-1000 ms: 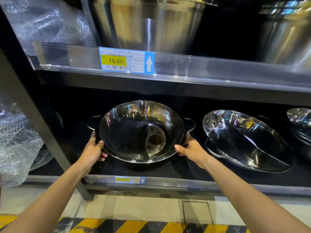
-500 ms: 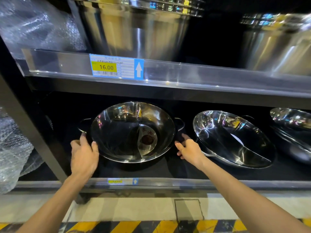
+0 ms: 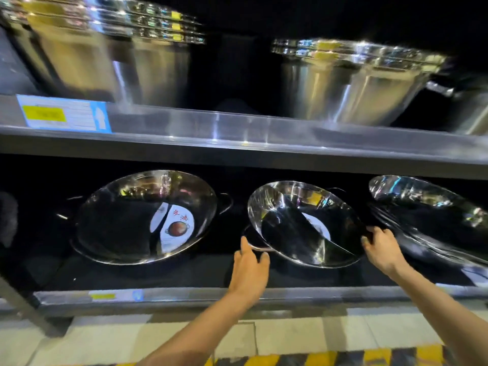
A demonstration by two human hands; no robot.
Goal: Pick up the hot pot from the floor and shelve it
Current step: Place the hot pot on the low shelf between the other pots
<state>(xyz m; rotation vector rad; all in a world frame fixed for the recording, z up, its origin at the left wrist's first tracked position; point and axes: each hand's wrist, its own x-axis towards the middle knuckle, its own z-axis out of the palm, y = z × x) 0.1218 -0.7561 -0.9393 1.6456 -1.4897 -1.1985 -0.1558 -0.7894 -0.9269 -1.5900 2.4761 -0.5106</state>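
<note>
The divided steel hot pot (image 3: 126, 220) with a paper label inside rests on the black lower shelf (image 3: 184, 295), left of centre, and neither hand touches it. Both hands are now at a second, tilted divided hot pot (image 3: 295, 207) to its right. My left hand (image 3: 250, 268) reaches its near-left handle, thumb and fingers spread around the bar. My right hand (image 3: 381, 248) has its fingers curled on the pot's right rim.
A stack of similar pots (image 3: 422, 207) lies at the far right of the lower shelf. Tall steel stockpots (image 3: 111, 59) (image 3: 351, 83) stand on the upper shelf behind a price tag (image 3: 63, 116). Below are pale floor tiles and yellow-black hazard tape (image 3: 330, 359).
Both hands let go of the left hot pot, which stays on the shelf, and moved right to the tilted pot. The view shifted right and closer.
</note>
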